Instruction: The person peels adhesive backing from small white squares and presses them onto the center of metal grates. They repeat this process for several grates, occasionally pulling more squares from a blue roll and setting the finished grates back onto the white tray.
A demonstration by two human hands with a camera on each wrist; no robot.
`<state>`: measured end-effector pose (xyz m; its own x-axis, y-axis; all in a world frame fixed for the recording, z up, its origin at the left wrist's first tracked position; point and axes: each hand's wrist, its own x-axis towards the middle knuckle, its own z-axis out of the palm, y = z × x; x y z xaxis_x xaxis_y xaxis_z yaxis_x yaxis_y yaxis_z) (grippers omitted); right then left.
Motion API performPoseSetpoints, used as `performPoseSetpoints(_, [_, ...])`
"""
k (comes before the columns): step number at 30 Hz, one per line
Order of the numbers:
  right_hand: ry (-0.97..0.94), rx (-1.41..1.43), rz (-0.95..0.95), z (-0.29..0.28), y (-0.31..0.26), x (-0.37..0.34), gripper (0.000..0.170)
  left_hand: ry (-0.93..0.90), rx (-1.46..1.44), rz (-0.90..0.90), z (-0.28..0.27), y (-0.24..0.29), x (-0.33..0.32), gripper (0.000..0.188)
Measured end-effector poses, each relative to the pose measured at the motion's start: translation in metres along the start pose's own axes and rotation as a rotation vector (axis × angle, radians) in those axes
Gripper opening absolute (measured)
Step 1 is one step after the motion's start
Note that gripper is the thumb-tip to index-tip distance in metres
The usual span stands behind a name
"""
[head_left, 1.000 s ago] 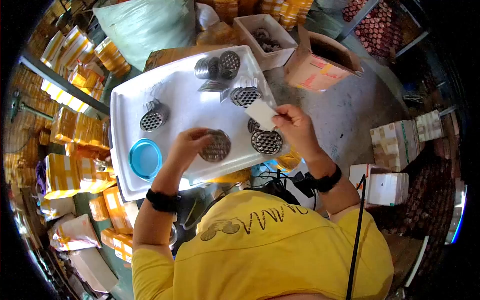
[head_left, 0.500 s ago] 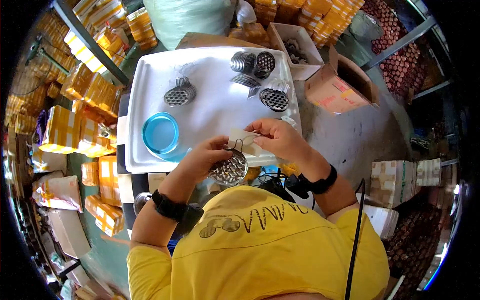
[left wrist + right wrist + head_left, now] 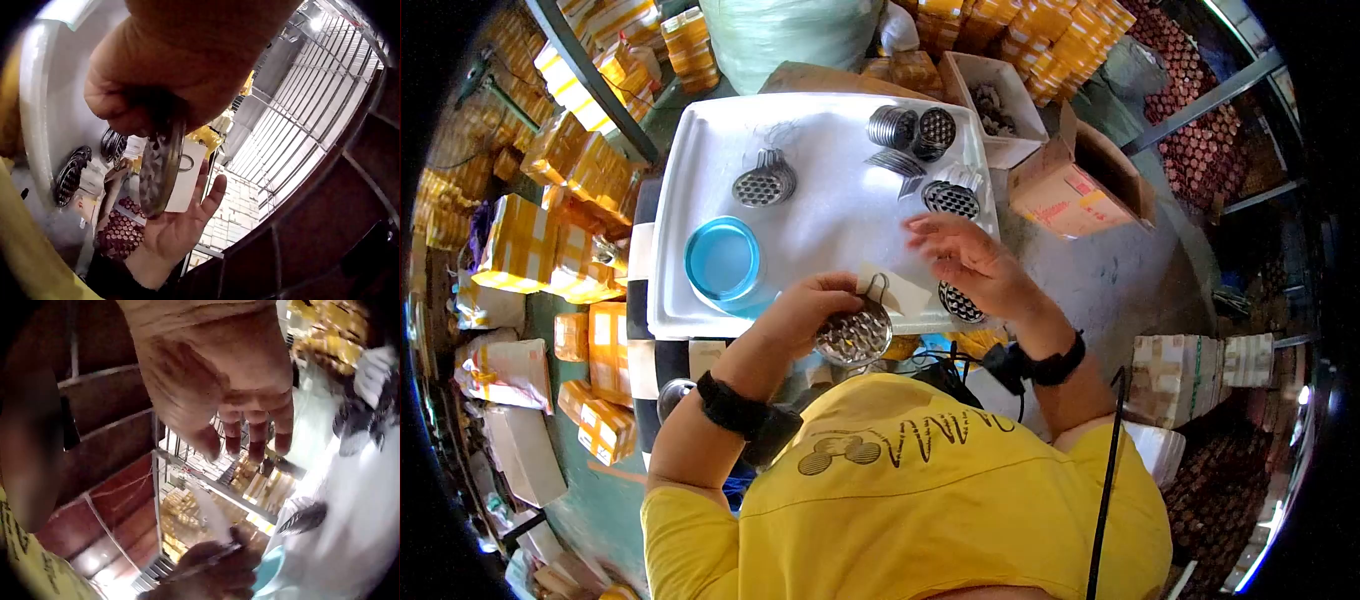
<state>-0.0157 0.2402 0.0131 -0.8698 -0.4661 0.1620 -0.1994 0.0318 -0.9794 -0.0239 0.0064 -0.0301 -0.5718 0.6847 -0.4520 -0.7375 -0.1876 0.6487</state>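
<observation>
My left hand (image 3: pixel 825 298) pinches a round shiny metal disc (image 3: pixel 855 335) with a raised pattern and a wire loop at its top edge. A white card (image 3: pixel 910 293) sits against the disc behind the loop, also seen in the left wrist view. Just to the right, my right hand (image 3: pixel 975 262) has its fingers extended and holds nothing; the right wrist view shows its bare palm and fingers. Dark patterned discs (image 3: pixel 960 303) lie below the right hand, partly covered by it. Another stack of patterned discs (image 3: pixel 950 200) stands beyond its fingertips.
On the white tabletop (image 3: pixel 830 180) stand a blue round tub (image 3: pixel 691 265), a stack of looped discs (image 3: pixel 765 187) at left and more discs (image 3: pixel 935 132) at the back right. A white box (image 3: pixel 1012 150) and an open carton (image 3: pixel 1090 205) stand beyond. Taped parcels (image 3: pixel 520 245) fill the left side.
The left hand lifted the disc off the tabletop and drew it nearer the body. My right hand brought the white card to the loop, then let go and moved right.
</observation>
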Motion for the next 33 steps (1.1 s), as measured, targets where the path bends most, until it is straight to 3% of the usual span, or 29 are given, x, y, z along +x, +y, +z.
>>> performPoseSetpoints(3, [-0.256,-0.593,-0.169,-0.001,-0.027,0.015,0.048,-0.029,0.024,-0.013,0.007,0.003,-0.006,0.022])
performPoseSetpoints(7, [-0.491,-0.526,-0.262,0.005,-0.034,0.029,0.036,-0.032,0.034,-0.022,0.008,-0.002,-0.007,0.023])
performPoseSetpoints(10, [-0.389,-0.599,-0.31,0.013,-0.028,0.036,0.025,-0.011,0.009,-0.009,0.008,-0.005,-0.005,0.023])
performPoseSetpoints(13, [-0.163,-0.586,-0.217,0.023,-0.012,0.036,0.016,0.032,-0.026,0.045,0.011,-0.006,-0.007,0.024])
performPoseSetpoints(17, [-0.003,-0.641,-0.248,0.033,-0.007,0.036,0.016,0.084,0.021,0.095,0.012,-0.003,-0.012,0.027])
performPoseSetpoints(23, [0.046,-0.521,-0.26,0.034,0.002,0.035,0.024,0.105,0.141,0.166,0.017,0.005,-0.023,0.029])
performPoseSetpoints(26, [0.033,-0.538,-0.198,0.034,-0.002,0.035,0.018,0.124,0.144,0.184,0.017,0.004,-0.022,0.028])
performPoseSetpoints(29, [0.075,-0.588,-0.31,0.035,-0.001,0.038,0.024,0.124,0.137,0.198,0.02,0.006,-0.023,0.027])
performPoseSetpoints(33, [0.06,-0.616,-0.313,0.035,-0.007,0.039,0.021,0.103,0.192,0.224,0.02,0.007,-0.023,0.025])
